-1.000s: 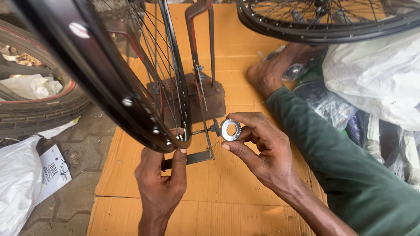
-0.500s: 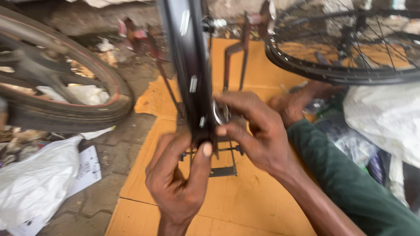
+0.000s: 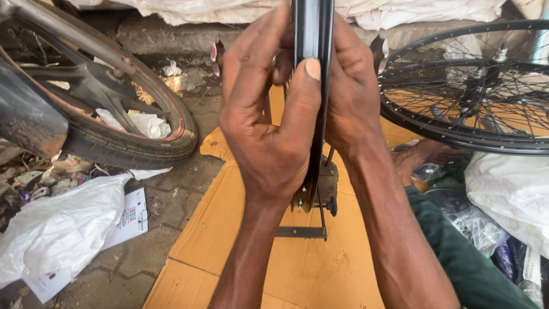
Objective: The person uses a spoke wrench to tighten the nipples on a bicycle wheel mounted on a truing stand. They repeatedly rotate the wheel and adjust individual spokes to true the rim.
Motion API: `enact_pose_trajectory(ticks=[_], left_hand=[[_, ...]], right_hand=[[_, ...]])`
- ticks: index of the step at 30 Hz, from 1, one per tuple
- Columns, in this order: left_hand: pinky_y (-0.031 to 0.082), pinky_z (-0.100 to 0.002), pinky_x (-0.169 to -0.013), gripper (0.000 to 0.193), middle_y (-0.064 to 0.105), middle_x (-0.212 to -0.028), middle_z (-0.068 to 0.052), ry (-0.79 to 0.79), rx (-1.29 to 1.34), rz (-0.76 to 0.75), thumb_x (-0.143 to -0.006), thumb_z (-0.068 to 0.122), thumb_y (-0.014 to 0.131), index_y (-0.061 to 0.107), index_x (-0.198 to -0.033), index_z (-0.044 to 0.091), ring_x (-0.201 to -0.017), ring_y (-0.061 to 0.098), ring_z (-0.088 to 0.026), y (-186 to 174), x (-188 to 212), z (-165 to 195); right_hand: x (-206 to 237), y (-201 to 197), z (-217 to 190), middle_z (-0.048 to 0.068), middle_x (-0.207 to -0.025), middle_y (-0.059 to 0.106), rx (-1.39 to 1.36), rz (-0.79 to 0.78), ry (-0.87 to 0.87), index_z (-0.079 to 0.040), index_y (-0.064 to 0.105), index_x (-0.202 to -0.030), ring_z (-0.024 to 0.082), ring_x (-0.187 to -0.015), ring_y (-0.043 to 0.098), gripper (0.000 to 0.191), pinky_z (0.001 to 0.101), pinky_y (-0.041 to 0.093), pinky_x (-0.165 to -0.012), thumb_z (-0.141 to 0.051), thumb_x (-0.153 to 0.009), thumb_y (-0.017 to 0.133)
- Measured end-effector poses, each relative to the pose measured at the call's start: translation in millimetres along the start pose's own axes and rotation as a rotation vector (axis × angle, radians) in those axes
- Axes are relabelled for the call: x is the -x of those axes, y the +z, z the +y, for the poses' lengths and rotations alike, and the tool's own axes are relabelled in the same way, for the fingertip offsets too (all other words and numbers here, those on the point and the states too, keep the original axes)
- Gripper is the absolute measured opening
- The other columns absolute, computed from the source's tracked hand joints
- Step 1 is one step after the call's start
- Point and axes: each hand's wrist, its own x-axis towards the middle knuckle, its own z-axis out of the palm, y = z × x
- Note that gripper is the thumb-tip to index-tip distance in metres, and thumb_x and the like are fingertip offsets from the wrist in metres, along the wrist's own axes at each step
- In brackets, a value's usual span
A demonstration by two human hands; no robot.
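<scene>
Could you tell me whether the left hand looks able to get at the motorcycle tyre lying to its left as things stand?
Probably not at once: the left hand is pressed against the black wheel rim together with the right hand. Between it and the motorcycle tyre lies only open ground.

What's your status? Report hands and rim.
Left hand and right hand clamp black rim edge-on, thumb across it. Metal stand below on cardboard. Spoked wheel clear right.
</scene>
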Motion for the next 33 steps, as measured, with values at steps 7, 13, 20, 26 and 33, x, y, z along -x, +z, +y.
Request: enact_pose_trajectory(ticks=[7, 13, 20, 26, 33], left_hand=[[0.053, -0.024, -0.089, 0.033, 0.057, -0.119, -0.007, -0.074, 0.229, 0.027, -0.11, 0.006, 0.066, 0.059, -0.141, 0.002, -0.101, 0.061, -0.008, 7.9, -11.9, -2.2], [0.056, -0.032, -0.082, 0.059, 0.068, -0.097, -0.004, -0.325, 0.636, -0.063, -0.11, 0.055, 0.051, 0.064, -0.123, -0.001, -0.09, 0.064, -0.01, 3.2, -18.5, -20.8], [0.055, -0.043, -0.08, 0.081, 0.063, -0.087, -0.01, -0.334, 0.138, -0.454, -0.112, 0.069, 0.026, 0.066, -0.106, -0.002, -0.083, 0.062, -0.024, -4.2, -41.5, -60.4], [0.051, -0.039, -0.101, 0.057, 0.066, -0.113, -0.01, -0.09, 0.08, -0.358, -0.115, 0.054, 0.038, 0.063, -0.12, 0.003, -0.109, 0.063, -0.019, -27.4, -37.4, -57.3], [0.053, -0.035, -0.093, 0.032, 0.061, -0.128, -0.016, 0.132, -0.332, -0.138, -0.111, 0.018, 0.052, 0.054, -0.133, -0.005, -0.106, 0.06, -0.022, -29.6, 68.7, -2.5]], right_hand=[[2.0, -1.6, -12.3, -0.002, -0.109, 0.065, 0.051, -0.02, -0.108, -0.012, 0.062, -0.12, 0.007, -0.098, 0.061, 0.026, 0.024, 0.053, -0.089, -0.018, -0.103, 0.08], [9.1, 5.2, -36.4, 0.005, -0.12, 0.052, 0.832, 0.1, -0.467, -0.008, 0.069, -0.11, 0.016, -0.108, 0.056, 0.018, 0.028, 0.052, -0.094, -0.011, -0.098, 0.083], [25.5, 17.3, -50.4, 0.006, -0.121, 0.056, 0.701, 0.189, -0.29, -0.001, 0.069, -0.104, 0.01, -0.094, 0.059, 0.008, 0.0217, 0.057, -0.077, 0.001, -0.097, 0.072], [35.9, 21.4, -30.2, 0.004, -0.115, 0.059, 0.435, 0.164, -0.246, -0.002, 0.058, -0.109, 0.008, -0.094, 0.064, 0.01, 0.019, 0.06, -0.081, 0.002, -0.101, 0.063], [28.5, 6.5, -21.8, 0.007, -0.107, 0.065, 0.37, 0.164, -0.215, -0.001, 0.054, -0.119, 0.01, -0.096, 0.066, 0.013, 0.0236, 0.058, -0.086, 0.009, -0.115, 0.059]])
